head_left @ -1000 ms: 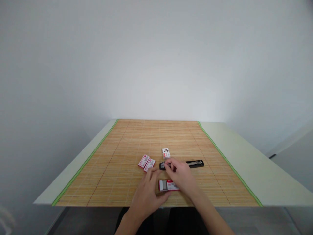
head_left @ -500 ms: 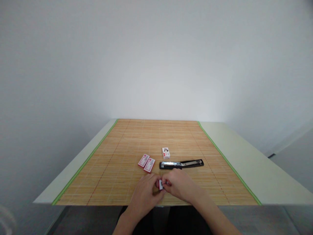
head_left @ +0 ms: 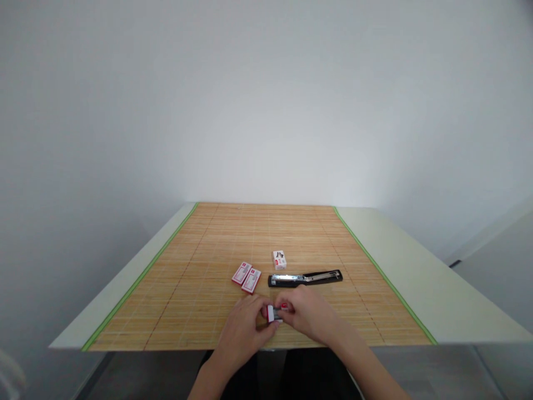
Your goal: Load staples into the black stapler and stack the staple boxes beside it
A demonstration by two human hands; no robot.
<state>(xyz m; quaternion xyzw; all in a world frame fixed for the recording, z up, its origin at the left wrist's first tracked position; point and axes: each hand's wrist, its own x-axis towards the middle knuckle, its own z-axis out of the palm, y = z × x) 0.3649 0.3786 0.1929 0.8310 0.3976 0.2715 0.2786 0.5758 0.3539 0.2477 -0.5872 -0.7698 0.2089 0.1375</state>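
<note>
Head view: the left hand (head_left: 242,326) has its thumb and fingers clamped about the left end of an open red-and-white box (head_left: 270,314), which lies between the two hands. From the other side, the right hand (head_left: 310,315) reaches over the same box with its fingertips bunched at the grey contents; whether they grip anything cannot be told. Just beyond the right hand lies a black stapler (head_left: 306,278), opened out lengthwise to show its metal inside. Farther beyond the hands sits a white box (head_left: 279,260) with a dark picture on top. Ahead of the left hand, two red-and-white packets (head_left: 251,280) lie side by side on the bamboo mat (head_left: 200,300) beneath everything.
</note>
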